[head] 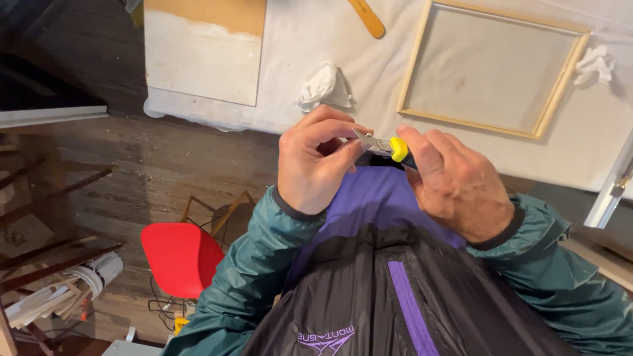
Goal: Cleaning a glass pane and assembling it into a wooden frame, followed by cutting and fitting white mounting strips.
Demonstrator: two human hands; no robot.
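A small utility knife (389,148) with a yellow slider and a dark handle is held between the two hands, close to the chest and above the purple and black jacket front (382,264). The handle is gripped by the right hand (455,184), whose fingers are curled shut around it with the thumb lying along the top near the yellow part. The metal blade end is pinched by the left hand (315,161), thumb and forefinger closed narrowly on it while the other fingers are folded in (the blade tip itself is hidden by the fingertips).

Beyond the hands a table (369,79) covered with a white sheet is seen. On it lie a wooden stretcher frame (491,69), a crumpled white rag (323,86) just past the left hand, a primed board (204,53) and a yellowish wooden stick (367,16). A second crumpled rag (595,62) is seen at the frame's right. On the wooden floor at the left stands a red chair (179,257).
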